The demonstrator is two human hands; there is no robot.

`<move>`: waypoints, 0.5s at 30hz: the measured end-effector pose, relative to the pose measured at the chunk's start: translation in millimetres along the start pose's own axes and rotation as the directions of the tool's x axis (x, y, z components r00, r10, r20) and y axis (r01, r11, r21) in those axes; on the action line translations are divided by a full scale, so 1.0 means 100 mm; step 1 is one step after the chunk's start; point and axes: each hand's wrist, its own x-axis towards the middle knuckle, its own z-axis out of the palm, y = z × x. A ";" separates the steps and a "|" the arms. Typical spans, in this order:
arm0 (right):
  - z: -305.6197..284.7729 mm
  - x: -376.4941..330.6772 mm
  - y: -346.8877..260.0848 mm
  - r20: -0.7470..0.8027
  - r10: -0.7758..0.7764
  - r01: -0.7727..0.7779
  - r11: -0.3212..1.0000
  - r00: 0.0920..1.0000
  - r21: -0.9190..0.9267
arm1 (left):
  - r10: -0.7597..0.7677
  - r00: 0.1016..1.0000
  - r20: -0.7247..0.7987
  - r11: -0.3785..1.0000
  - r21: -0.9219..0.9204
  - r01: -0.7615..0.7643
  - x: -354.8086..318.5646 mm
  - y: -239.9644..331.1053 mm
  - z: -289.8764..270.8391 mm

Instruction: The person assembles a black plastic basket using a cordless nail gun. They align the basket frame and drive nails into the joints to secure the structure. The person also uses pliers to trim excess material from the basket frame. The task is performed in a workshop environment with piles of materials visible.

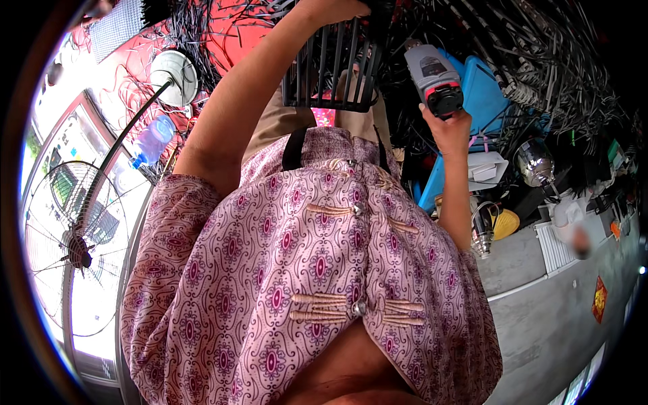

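Observation:
A black open-slatted basket (329, 106) is at my lap, at the top middle of the head view. My left hand (341, 9) reaches over its far side and closes on it; the picture's upper edge cuts off part of the fingers. To the right of the basket, my right hand (450, 129) is wrapped round a grey power tool (432, 71) with a red and black end. The tool is held up, apart from the basket, with its grey body pointing away from me. Its working tip is not plainly visible.
Black plastic strips (560, 74) lie heaped at the far right, beside a blue plastic chair (487, 91). On the left stands a fan (79, 250) with a round base (173, 77), near a large clear bottle (154, 140). Metal kettles (535, 162) stand at the right.

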 end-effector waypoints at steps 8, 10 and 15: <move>-0.16 0.29 -0.20 0.050 -0.095 0.096 0.995 0.994 -0.026 | 0.214 0.975 -0.057 0.968 0.148 -0.204 0.14 -0.09 0.15; -0.15 0.32 -0.23 0.054 -0.120 0.119 0.993 0.991 0.007 | 0.226 0.973 -0.050 0.957 0.200 -0.212 0.14 -0.11 0.18; -0.14 0.39 -0.29 0.084 -0.146 0.147 0.989 0.986 -0.013 | 0.179 0.982 -0.068 0.971 0.171 -0.165 0.10 -0.06 0.17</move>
